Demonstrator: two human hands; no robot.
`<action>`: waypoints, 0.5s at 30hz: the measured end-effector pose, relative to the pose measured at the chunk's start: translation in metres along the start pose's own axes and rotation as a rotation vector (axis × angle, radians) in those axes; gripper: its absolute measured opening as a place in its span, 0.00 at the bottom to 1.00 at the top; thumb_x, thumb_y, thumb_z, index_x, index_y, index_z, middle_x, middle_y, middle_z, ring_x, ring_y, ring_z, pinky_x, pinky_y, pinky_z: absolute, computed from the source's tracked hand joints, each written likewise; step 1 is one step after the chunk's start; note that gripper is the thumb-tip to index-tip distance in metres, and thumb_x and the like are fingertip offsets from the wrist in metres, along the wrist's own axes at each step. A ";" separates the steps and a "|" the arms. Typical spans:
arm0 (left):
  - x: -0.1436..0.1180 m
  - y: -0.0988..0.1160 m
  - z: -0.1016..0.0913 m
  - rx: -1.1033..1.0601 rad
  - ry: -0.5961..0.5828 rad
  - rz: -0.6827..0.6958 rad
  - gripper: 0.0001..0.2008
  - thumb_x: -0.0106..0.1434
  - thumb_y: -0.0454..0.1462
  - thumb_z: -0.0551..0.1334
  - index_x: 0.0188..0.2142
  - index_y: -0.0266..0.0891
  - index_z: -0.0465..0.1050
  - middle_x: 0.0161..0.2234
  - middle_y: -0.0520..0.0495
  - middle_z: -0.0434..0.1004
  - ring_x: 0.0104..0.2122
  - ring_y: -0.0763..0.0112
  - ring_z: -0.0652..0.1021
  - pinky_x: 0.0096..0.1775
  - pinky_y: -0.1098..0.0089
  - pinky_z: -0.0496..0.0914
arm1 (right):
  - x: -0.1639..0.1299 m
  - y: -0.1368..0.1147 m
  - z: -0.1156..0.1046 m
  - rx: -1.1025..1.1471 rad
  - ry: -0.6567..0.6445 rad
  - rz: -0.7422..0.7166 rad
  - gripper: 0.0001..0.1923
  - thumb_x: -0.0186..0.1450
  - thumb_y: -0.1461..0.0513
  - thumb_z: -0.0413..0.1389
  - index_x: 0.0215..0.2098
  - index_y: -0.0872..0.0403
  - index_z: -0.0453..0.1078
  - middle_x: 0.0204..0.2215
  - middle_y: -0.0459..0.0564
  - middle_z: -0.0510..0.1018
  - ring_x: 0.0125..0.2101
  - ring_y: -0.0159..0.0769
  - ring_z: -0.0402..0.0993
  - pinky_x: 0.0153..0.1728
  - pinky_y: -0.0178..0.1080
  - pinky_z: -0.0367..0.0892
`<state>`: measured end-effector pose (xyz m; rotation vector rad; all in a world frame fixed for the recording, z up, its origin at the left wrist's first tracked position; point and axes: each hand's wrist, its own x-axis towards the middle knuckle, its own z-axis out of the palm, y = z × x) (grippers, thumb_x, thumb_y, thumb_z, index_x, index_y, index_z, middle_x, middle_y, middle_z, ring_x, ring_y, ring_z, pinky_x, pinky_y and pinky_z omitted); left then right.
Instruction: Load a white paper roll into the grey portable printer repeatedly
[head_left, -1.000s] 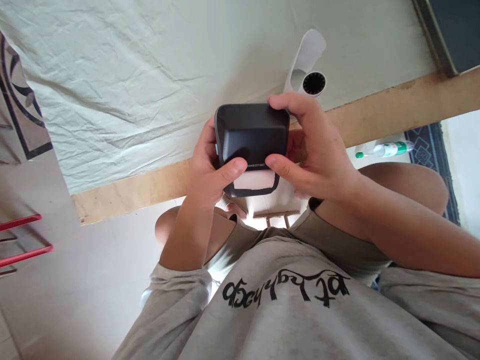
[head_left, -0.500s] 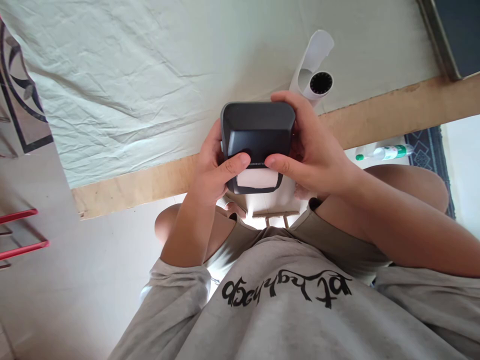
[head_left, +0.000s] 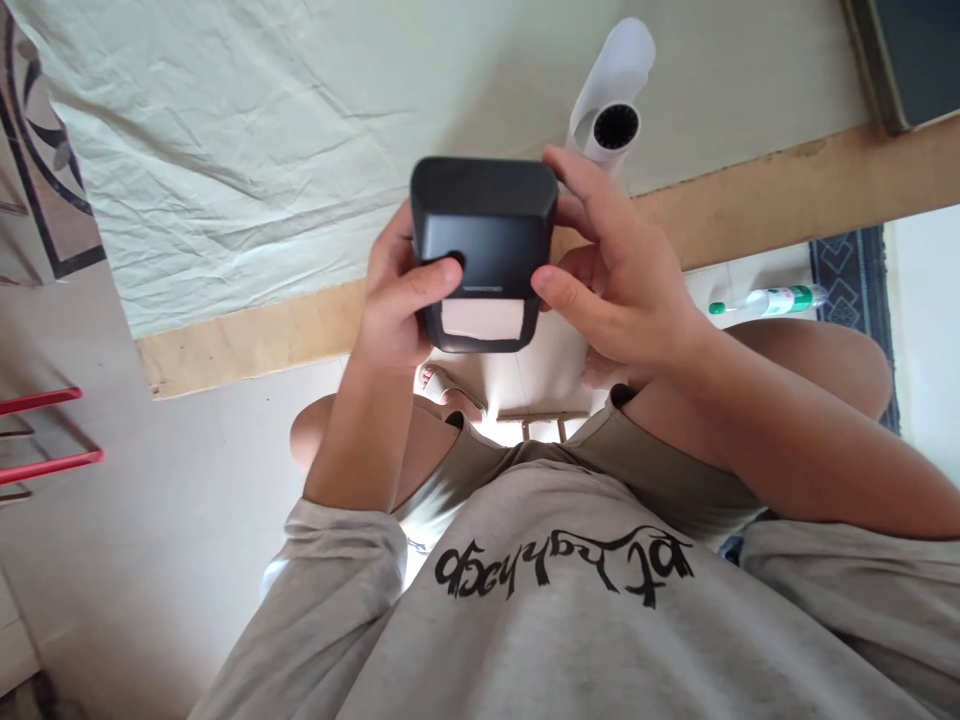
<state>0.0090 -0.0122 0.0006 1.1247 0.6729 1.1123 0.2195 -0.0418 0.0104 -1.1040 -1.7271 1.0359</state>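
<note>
- The left hand (head_left: pixel 394 305) has its grip closed round the left side of a dark grey label printer (head_left: pixel 484 250) — the thumb lies across the front face by a small round button, the fingers wrapped behind the body.
- The right hand (head_left: pixel 615 280) closes its grip on the printer's right side, thumb tip pressed on the lower right corner of the front, fingers curled over the top and the back edge.
- The printer is held up in the air between both hands, above the person's lap and in front of the edge of the tabletop (head_left: pixel 750 200); it touches nothing but the hands.
- A white label strip (head_left: pixel 482 318) shows in the slot at the printer's lower end, under a line of small print too fine to read.
- Behind the right hand's fingers, a white paper roll (head_left: pixel 611 110) lies on the pale cloth (head_left: pixel 262 130) that covers the tabletop — its loose end curls away upward.
- On the floor past the right forearm lies a white bottle with a green cap (head_left: pixel 765 300), beside a dark patterned rug (head_left: pixel 847 270).
- Red bars (head_left: pixel 45 435) show at the left edge.
</note>
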 end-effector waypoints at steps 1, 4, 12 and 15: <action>0.000 0.000 -0.001 0.041 -0.001 -0.066 0.20 0.56 0.46 0.71 0.45 0.42 0.76 0.37 0.51 0.80 0.48 0.54 0.78 0.46 0.54 0.72 | -0.004 -0.004 -0.003 -0.015 0.036 -0.003 0.31 0.64 0.65 0.54 0.64 0.51 0.57 0.54 0.52 0.75 0.38 0.31 0.76 0.30 0.32 0.72; 0.008 -0.005 -0.008 0.053 0.007 0.062 0.23 0.52 0.51 0.72 0.44 0.45 0.78 0.37 0.59 0.82 0.40 0.62 0.79 0.44 0.56 0.74 | -0.015 -0.011 -0.016 -0.079 0.161 -0.001 0.22 0.58 0.73 0.49 0.47 0.50 0.69 0.46 0.46 0.77 0.38 0.29 0.75 0.28 0.31 0.68; 0.028 -0.011 -0.015 0.202 0.044 0.081 0.31 0.37 0.59 0.75 0.37 0.46 0.77 0.30 0.66 0.81 0.40 0.67 0.81 0.41 0.65 0.81 | -0.030 -0.015 -0.046 -0.091 0.286 -0.103 0.15 0.55 0.75 0.48 0.36 0.52 0.64 0.30 0.43 0.71 0.31 0.26 0.70 0.24 0.31 0.58; 0.021 0.000 0.000 0.231 0.100 0.025 0.28 0.37 0.58 0.75 0.36 0.50 0.78 0.28 0.71 0.79 0.39 0.76 0.80 0.45 0.74 0.80 | -0.030 -0.022 -0.050 -0.109 0.278 -0.112 0.17 0.53 0.76 0.48 0.35 0.54 0.65 0.30 0.42 0.70 0.29 0.25 0.66 0.24 0.32 0.56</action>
